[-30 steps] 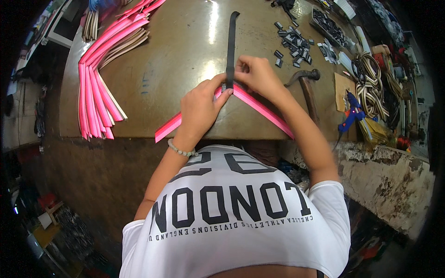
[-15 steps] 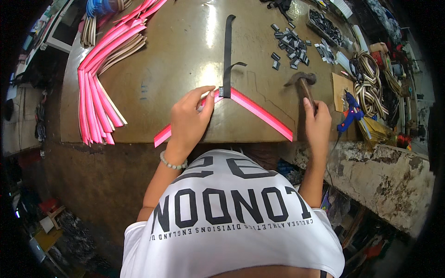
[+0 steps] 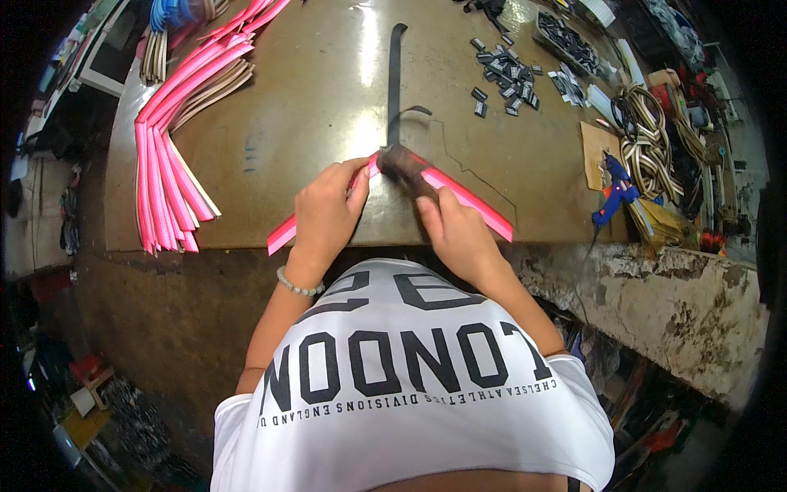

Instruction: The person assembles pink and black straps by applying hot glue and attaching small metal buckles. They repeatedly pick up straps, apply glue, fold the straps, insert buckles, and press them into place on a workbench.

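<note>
A pink strip (image 3: 484,211) lies bent in a shallow peak near the table's front edge. From its peak a black strap (image 3: 394,78) runs straight away from me, with a short loose end curling to the right. My left hand (image 3: 326,205) is closed on the strip's left arm, just below the peak. In my right hand (image 3: 461,234) the handle of a hammer (image 3: 402,166) is gripped. The hammer's head, blurred by motion, is over the peak and hides where strap and strip join; I cannot tell whether it touches.
A stack of pink strips (image 3: 164,176) lies at the left. Farther back on the right are loose black labels (image 3: 510,78) and a filled tray (image 3: 566,41). Past a cardboard piece (image 3: 601,156) sit a blue glue gun (image 3: 616,193) and striped coils (image 3: 648,135).
My right hand has swung the hammer leftward, from the table's right side to the peak of the pink strip. My left hand stays on the strip.
</note>
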A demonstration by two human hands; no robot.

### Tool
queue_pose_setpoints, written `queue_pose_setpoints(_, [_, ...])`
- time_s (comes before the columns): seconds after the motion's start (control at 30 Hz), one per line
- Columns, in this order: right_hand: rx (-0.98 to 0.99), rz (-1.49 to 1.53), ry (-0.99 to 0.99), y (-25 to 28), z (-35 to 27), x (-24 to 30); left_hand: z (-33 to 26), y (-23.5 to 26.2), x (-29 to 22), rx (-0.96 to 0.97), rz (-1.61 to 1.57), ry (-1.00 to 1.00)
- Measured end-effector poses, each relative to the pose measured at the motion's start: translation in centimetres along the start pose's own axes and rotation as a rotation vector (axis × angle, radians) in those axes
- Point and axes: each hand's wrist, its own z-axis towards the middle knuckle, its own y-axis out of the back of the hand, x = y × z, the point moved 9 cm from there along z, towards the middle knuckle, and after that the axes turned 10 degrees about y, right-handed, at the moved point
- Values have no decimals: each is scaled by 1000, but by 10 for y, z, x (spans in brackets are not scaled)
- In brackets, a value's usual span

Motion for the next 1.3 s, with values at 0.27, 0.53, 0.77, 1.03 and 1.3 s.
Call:
queue_pose_setpoints(0.27, [-555, -146, -219, 82, -58, -78, -1, -7, -12, 94, 141, -47])
queue_pose_setpoints(0.53, [-712, -327, -32, 121, -31, -68, 1, -27, -13, 478, -874, 188])
queue_pose_setpoints(0.77, [-139, 985, 87, -6, 67, -15, -11, -30, -42, 492, -393, 141])
queue_pose_setpoints(1.03, [299, 870, 23, -23, 58, -12, 5, 23, -49, 95, -65, -89])
queue_pose_setpoints(1.3, [391, 940, -21, -27, 77, -18, 9, -1, -28, 261, -161, -29])
